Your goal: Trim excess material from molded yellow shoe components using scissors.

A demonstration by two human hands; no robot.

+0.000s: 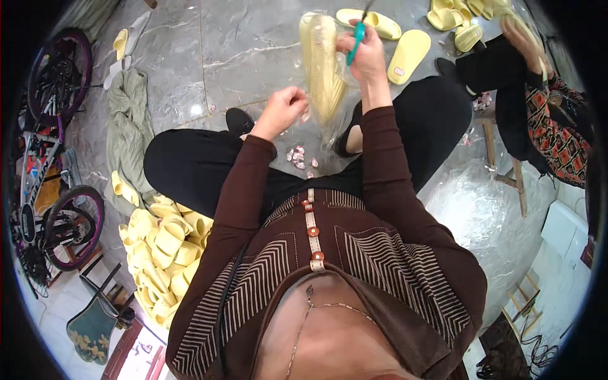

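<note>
My right hand [368, 57] is closed around a teal-handled tool [356, 43] with a thin dark end; its exact kind is unclear. Just left of it, a clear plastic bag [320, 66] with pale yellow slippers inside stretches over the floor. Beside the bag's lower part, my left hand [283, 113] has its fingers curled in. A small pinkish-white bit shows at those fingertips, too small to name. Small pink-and-white pieces [296, 156] lie on the floor between my legs. Beyond my right hand rest two loose yellow slippers, one nearer [409, 57] and one farther [373, 24].
Yellow slippers [166, 244] are heaped at my left. Past them stand bicycles [57, 221] and a grey-green cloth [128, 117]. At the right, another person's hand [525, 43] holds something yellow in clear plastic, near more slippers [446, 18] and a wooden stool [489, 145].
</note>
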